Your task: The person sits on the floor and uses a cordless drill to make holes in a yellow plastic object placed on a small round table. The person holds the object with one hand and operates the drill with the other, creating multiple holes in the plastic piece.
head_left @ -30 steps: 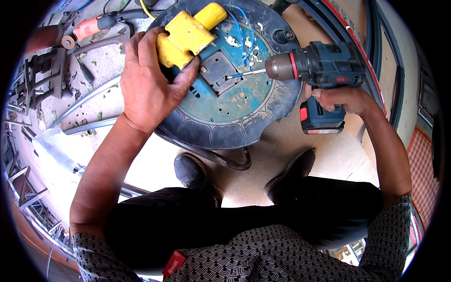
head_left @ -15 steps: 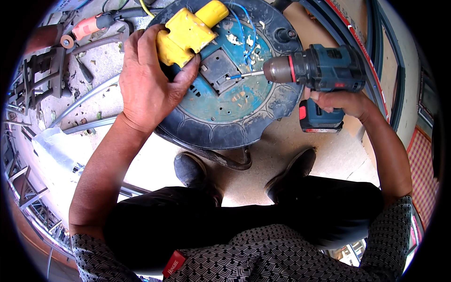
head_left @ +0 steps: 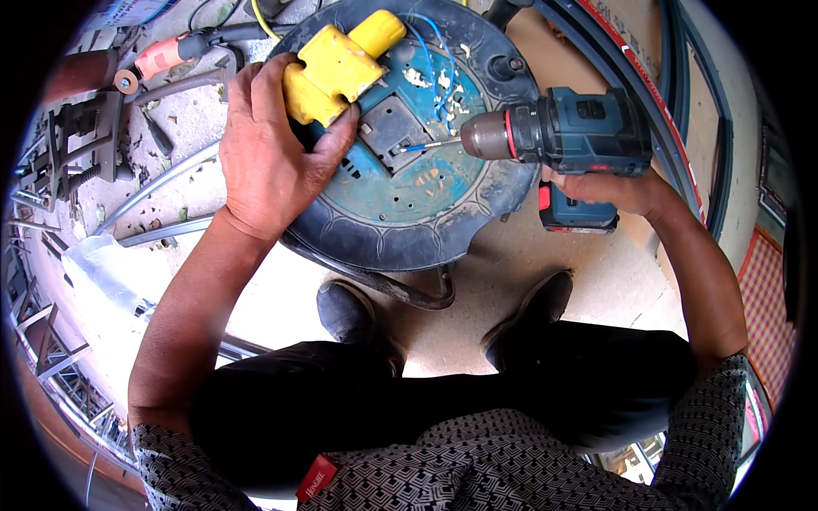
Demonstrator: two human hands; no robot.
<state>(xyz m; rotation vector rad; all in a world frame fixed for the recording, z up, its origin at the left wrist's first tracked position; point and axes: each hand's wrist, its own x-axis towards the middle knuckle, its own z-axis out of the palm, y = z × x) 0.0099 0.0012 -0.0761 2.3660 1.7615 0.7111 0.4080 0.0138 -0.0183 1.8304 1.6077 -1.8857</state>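
My left hand is closed around the lower left side of a yellow plastic housing, its thumb along the near edge. The housing is tilted up over a round black reel with a worn blue-green face. Set into that face is a dark rectangular plate. My right hand grips the handle of a dark blue cordless drill, which lies pointing left. Its long bit, with a blue sleeve, reaches onto the plate's right part. Blue wires loop from the housing over the face.
An orange angle grinder lies at the far left near metal brackets and rails. Clear plastic film is on the floor at left. Dark metal frames lean at the right. My shoes are just below the reel.
The drill has shifted a little left, and its bit tip sits further left and slightly lower on the plate. The reel and yellow housing have moved slightly left; my left hand keeps its grip.
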